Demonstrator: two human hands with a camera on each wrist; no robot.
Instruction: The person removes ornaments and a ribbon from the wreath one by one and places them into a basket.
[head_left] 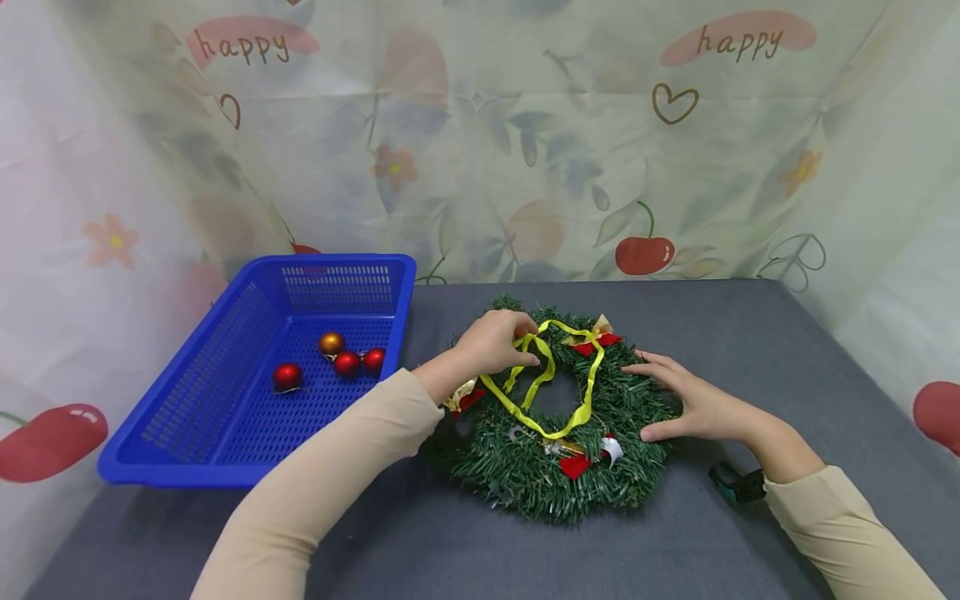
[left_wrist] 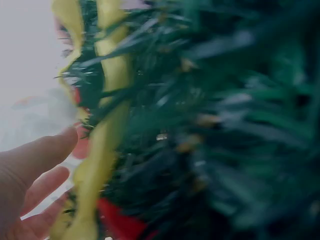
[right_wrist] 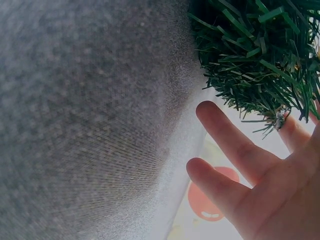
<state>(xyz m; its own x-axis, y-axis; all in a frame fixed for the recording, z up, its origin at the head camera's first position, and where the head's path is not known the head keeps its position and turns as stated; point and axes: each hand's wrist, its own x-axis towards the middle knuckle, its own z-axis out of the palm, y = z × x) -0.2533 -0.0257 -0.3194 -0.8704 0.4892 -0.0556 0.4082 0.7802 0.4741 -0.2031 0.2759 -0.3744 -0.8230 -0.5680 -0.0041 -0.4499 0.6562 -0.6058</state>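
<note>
A green artificial wreath (head_left: 555, 492) lies on the grey tabletop, trimmed with red and gold bows. Over its centre a long yellow ribbon (head_left: 558, 432) is draped in a loop with loose tails. My left hand (head_left: 497, 342) reaches across the wreath's upper left side, thumb and bent fingers parted around the ribbon. In the left wrist view, the ribbon (left_wrist: 102, 145) runs close by the fingertips and green sprigs fill the right side. Spread fingers of my right hand (head_left: 697, 404) touch the wreath's right edge; the right wrist view shows them straight beside the sprigs (right_wrist: 255, 55).
To the left stands a blue plastic basket (head_left: 258, 367) holding several baubles, among them a red bauble (head_left: 287, 377) and an orange-gold bauble (head_left: 331, 343). A patterned curtain (head_left: 480, 142) hangs behind the table. A dark device (head_left: 737, 483) is at my right wrist.
</note>
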